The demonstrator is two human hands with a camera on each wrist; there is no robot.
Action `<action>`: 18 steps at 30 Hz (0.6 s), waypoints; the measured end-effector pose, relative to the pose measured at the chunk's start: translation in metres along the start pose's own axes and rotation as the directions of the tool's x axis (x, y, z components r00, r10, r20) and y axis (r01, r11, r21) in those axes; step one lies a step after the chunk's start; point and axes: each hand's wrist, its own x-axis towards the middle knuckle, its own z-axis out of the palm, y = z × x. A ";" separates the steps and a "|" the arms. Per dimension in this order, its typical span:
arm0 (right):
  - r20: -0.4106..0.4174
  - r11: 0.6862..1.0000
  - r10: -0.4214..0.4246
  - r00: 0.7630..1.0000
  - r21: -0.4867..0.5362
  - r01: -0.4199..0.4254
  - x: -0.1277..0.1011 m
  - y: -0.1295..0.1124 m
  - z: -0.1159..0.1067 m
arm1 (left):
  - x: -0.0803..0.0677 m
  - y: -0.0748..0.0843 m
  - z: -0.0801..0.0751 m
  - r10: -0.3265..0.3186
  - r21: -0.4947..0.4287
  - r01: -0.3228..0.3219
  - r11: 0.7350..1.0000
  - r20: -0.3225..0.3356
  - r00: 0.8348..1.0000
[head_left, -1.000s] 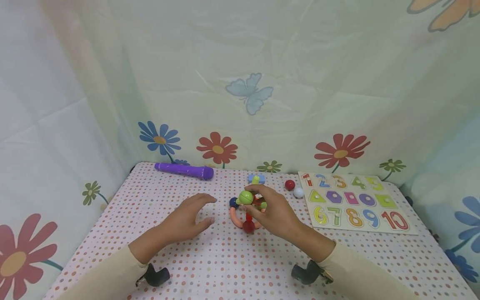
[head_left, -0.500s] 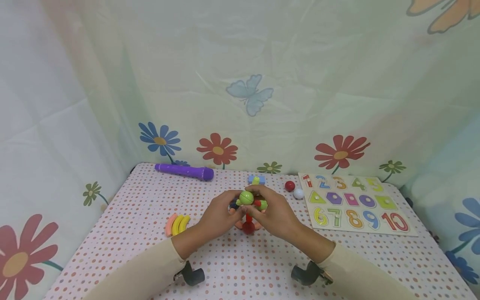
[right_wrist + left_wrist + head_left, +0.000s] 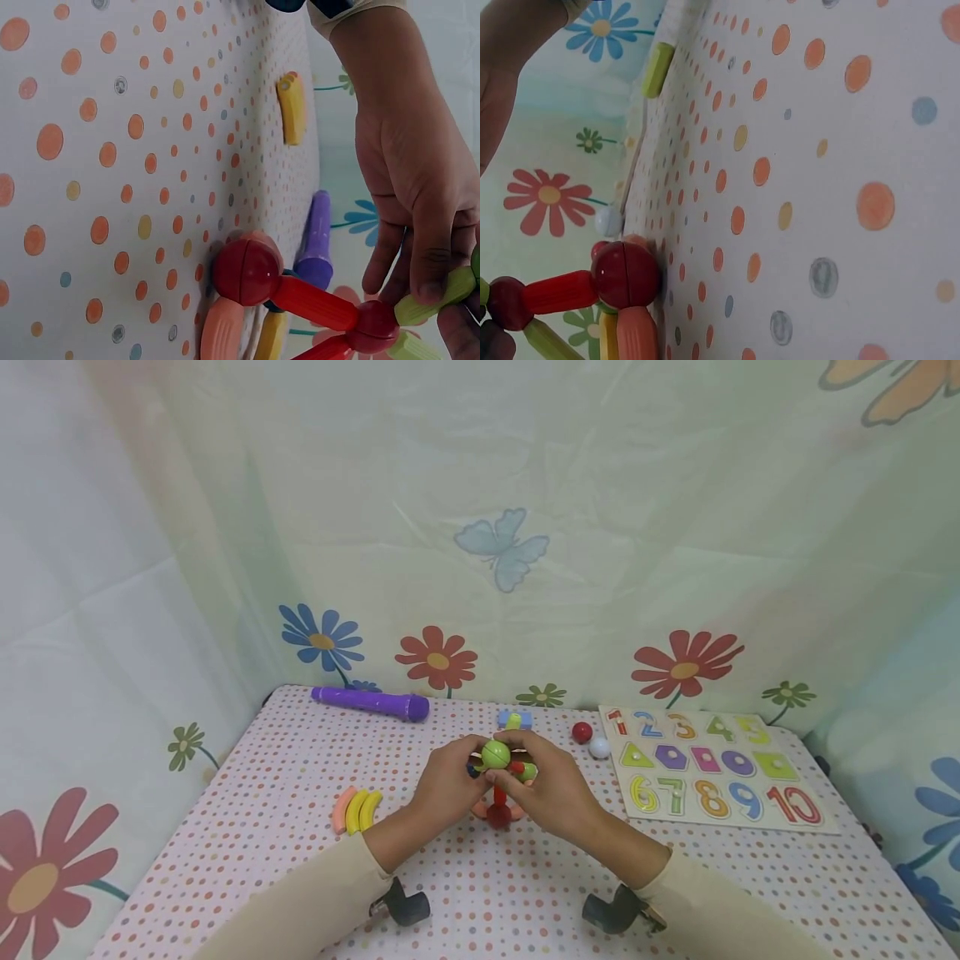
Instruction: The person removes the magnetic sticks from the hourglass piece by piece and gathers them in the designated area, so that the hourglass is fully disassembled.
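A toy of coloured rods and balls (image 3: 497, 785) stands on the dotted tablecloth (image 3: 300, 827), between my hands. Its green ball (image 3: 496, 753) is on top and its red ball (image 3: 498, 816) rests on the cloth. My left hand (image 3: 463, 770) grips the toy from the left, and in the right wrist view the left hand's fingertips (image 3: 420, 277) lie on a green rod (image 3: 435, 296). My right hand (image 3: 528, 777) grips it from the right, fingers curled over the top. A red rod (image 3: 315, 304) rises from the low red ball (image 3: 247, 271), beside an orange curved piece (image 3: 634, 334).
Orange and yellow curved pieces (image 3: 356, 810) lie left of the hands. A purple toy microphone (image 3: 371, 702) lies at the back. A small blue and green piece (image 3: 513, 720), a red ball (image 3: 582, 732) and a white ball (image 3: 598, 747) sit behind. A number puzzle board (image 3: 712, 768) lies on the right.
My left hand has moved right from the cloth onto the toy, uncovering the curved pieces. The right hand has stayed on the toy.
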 end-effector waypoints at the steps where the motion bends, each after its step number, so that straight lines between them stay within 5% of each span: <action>1: 0.000 1.000 0.003 1.000 0.005 -0.003 0.000 0.000 0.000 | 0.000 0.000 0.000 -0.004 0.007 0.004 1.000 0.001 1.000; 18: -0.009 0.994 0.039 0.999 0.106 -0.038 0.001 0.005 -0.003 | 0.005 0.002 -0.003 0.005 0.080 -0.007 0.997 0.033 0.999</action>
